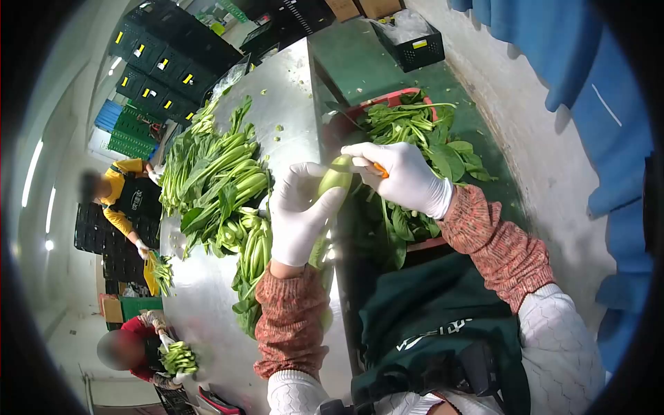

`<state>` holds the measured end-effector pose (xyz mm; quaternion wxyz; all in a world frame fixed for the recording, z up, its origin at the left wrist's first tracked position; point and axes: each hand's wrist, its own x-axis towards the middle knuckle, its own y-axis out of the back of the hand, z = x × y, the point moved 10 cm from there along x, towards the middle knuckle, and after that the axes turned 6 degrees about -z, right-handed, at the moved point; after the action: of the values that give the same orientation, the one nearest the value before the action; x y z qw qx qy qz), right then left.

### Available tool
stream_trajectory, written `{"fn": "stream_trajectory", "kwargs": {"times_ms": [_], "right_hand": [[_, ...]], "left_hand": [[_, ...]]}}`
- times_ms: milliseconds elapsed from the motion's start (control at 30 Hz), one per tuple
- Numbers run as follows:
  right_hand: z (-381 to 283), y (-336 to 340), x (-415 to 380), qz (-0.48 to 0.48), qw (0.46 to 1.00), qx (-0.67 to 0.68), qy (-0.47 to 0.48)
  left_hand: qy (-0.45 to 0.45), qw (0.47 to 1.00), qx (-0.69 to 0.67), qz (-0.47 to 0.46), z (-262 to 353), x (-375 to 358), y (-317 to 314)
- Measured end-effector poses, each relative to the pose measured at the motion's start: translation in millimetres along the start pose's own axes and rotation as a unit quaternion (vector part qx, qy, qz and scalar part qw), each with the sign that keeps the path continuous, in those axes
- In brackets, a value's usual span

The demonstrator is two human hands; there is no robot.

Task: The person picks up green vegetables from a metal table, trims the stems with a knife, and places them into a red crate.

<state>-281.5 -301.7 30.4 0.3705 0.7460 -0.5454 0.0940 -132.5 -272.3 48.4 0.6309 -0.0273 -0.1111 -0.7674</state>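
In the head view, my left hand (299,207) is closed around a bok choy (337,177), its pale green base showing between thumb and fingers. My right hand (404,176) meets the top end of that base with its fingertips. An orange handle (380,169) pokes out of my right fist; the rest of that small tool is hidden. Left of my hands, a big pile of bok choy (232,162) lies on the metal table (287,90). Below my right hand, a red crate (404,97) holds loose green leaves (449,155).
Across the table, a person in yellow (124,180) and a person in red (142,339) handle greens with gloved hands. Black crates (162,66) are stacked at the far left. A black crate with plastic (411,45) stands near the wall. Blue cloth (553,48) hangs at right.
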Motion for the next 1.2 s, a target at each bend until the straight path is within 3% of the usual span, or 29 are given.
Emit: {"fn": "stream_trajectory", "kwargs": {"times_ms": [67, 100, 167, 233, 367, 400, 433, 500, 567, 633, 700, 733, 767, 833, 867, 967, 1033, 1067, 1100, 1133, 1167, 1200], "right_hand": [[32, -6, 2, -0.001, 0.999, -0.022, -0.041], [60, -13, 3, -0.024, 0.986, -0.149, -0.071], [108, -20, -5, -0.026, 0.99, -0.062, -0.12], [111, -17, -7, -0.02, 0.964, 0.141, -0.225], [59, -7, 9, -0.012, 0.936, 0.281, -0.211], [37, -5, 20, -0.018, 0.943, 0.306, -0.131], [30, -4, 27, -0.035, 0.969, 0.218, -0.109], [17, -9, 33, -0.038, 0.973, 0.225, -0.04], [21, -14, 33, -0.058, 0.96, 0.268, -0.061], [26, -12, 27, -0.044, 0.963, 0.248, -0.098], [40, -14, 23, -0.018, 0.968, 0.212, -0.13], [44, -12, 19, 0.001, 0.97, 0.198, -0.143], [40, -7, 19, -0.019, 0.988, 0.066, -0.138], [32, -3, 18, -0.028, 0.992, -0.032, -0.119], [34, -1, 17, -0.021, 0.994, -0.019, -0.104], [34, 15, 16, 0.027, 0.989, -0.093, -0.114], [63, 24, 15, 0.013, 0.97, -0.212, -0.122], [80, 21, 12, 0.023, 0.969, -0.222, -0.11], [101, 14, 9, 0.035, 0.967, -0.232, -0.097], [115, 18, 0, 0.05, 0.964, -0.245, -0.093], [130, 10, -3, -0.001, 0.943, -0.267, -0.197], [126, 0, -7, -0.009, 0.947, -0.252, -0.2]], "left_hand": [[0.027, 0.998, -0.059, -0.011, -5, 2, 0], [0.02, 0.996, -0.084, -0.004, -5, 4, 3], [0.012, 0.993, -0.118, -0.008, -13, 10, 12], [0.062, 0.986, -0.157, 0.003, -35, 18, 22], [0.047, 0.951, -0.304, -0.028, -65, 33, 10], [0.05, 0.952, -0.299, -0.037, -68, 35, 5], [0.053, 0.953, -0.295, -0.045, -71, 35, -1], [0.087, 0.969, -0.227, -0.047, -73, 32, -9], [0.116, 0.985, -0.132, -0.007, -63, 27, -10], [0.06, 0.997, 0.012, 0.045, -55, 28, -3], [-0.178, 0.964, 0.143, 0.133, -47, 31, 4], [-0.16, 0.967, 0.132, 0.147, -54, 31, 3], [-0.145, 0.97, 0.117, 0.158, -58, 32, 3], [-0.156, 0.962, 0.149, 0.165, -53, 28, 0], [-0.195, 0.931, 0.254, 0.175, -38, 20, -1], [-0.241, 0.925, 0.111, 0.273, -43, 21, 42], [-0.314, 0.881, 0.135, 0.327, 7, -4, 82], [-0.27, 0.912, -0.078, 0.298, 8, -6, 101], [-0.254, 0.913, -0.152, 0.281, 26, -19, 118], [-0.249, 0.92, -0.152, 0.263, 53, -40, 133], [-0.242, 0.933, -0.097, 0.25, 75, -59, 146], [-0.223, 0.944, -0.009, 0.242, 88, -77, 156]]}}
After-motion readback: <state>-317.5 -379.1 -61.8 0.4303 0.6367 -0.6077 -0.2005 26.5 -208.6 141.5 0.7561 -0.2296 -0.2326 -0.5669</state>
